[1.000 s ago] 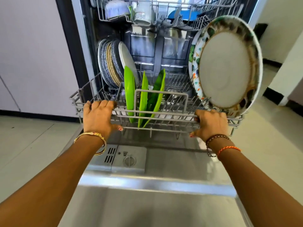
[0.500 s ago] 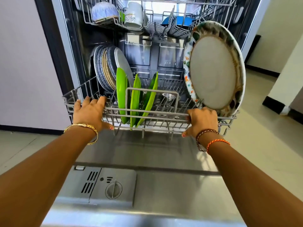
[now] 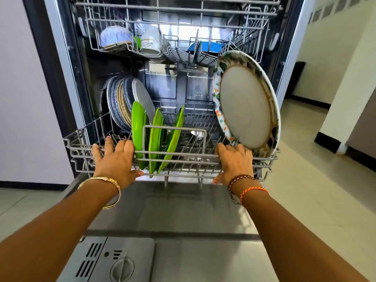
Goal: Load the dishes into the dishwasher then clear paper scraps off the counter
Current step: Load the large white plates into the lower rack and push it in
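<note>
The lower rack (image 3: 240,158) sits partly out of the dishwasher (image 3: 61,64), above the inner face of the lowered door (image 3: 183,212); its long axis runs left to right and its front rail faces the camera.

The left hand (image 3: 115,159) rests on the left part of that front rail: its fingers reach over the top wire with little curl, and the thumb lies along the rack's lower edge. The right hand (image 3: 234,161) is on the right part of the rail, its fingers bent over the top wire and the thumb under the lower edge, so it grips the rail.

In the rack the plates stand on edge. Three green plates (image 3: 155,139) stand just behind the raised handle loop, between the hands, faces turned left and right, the rightmost leaning right. Farther back on the left a row of blue-patterned plates (image 3: 119,104) stands close together, with a plain grey one at its right end. On the right a large floral-rimmed plate (image 3: 247,106) leans back, its pale face toward the camera; it hides most of a second patterned plate behind it.

The upper rack (image 3: 126,21) holds an upturned blue bowl (image 3: 116,35), a pale mug (image 3: 150,40) and something blue (image 3: 205,47) mostly hidden by tines. A shiny metal piece low between the green plates and the large plate is too hidden to identify. The detergent dispenser (image 3: 114,259) is cut off by the bottom edge.
</note>
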### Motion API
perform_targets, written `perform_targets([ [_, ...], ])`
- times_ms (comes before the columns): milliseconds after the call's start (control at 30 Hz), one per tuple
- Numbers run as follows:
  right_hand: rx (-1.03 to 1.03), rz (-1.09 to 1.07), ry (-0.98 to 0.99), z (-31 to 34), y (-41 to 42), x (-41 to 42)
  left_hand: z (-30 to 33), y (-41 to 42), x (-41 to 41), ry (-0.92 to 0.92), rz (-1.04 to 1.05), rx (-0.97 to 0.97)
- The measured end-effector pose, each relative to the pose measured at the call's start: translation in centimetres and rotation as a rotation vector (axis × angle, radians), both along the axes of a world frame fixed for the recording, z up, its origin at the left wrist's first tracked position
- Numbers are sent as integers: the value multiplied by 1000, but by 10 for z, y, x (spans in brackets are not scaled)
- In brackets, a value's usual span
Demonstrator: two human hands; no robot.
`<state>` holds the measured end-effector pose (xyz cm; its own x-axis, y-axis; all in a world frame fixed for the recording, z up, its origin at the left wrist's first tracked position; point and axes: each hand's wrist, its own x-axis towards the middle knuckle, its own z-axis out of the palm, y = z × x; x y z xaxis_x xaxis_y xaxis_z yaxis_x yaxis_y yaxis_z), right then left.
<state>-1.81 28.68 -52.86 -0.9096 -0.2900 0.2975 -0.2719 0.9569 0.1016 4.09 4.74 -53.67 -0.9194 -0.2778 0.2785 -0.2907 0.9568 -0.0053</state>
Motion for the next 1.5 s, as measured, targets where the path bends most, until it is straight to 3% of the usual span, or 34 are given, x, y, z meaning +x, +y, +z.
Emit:
perform_targets([
  [533,-14,52,-12,2,-5,-48,10,-5,-53,-114,71,-93],
  [900,94,8,76,-1,-20,-119,0,-27,-137,9,36,-147],
  [1500,0,-19,56,2,-23,-138,7,-29,-139,-55,-7,-70],
])
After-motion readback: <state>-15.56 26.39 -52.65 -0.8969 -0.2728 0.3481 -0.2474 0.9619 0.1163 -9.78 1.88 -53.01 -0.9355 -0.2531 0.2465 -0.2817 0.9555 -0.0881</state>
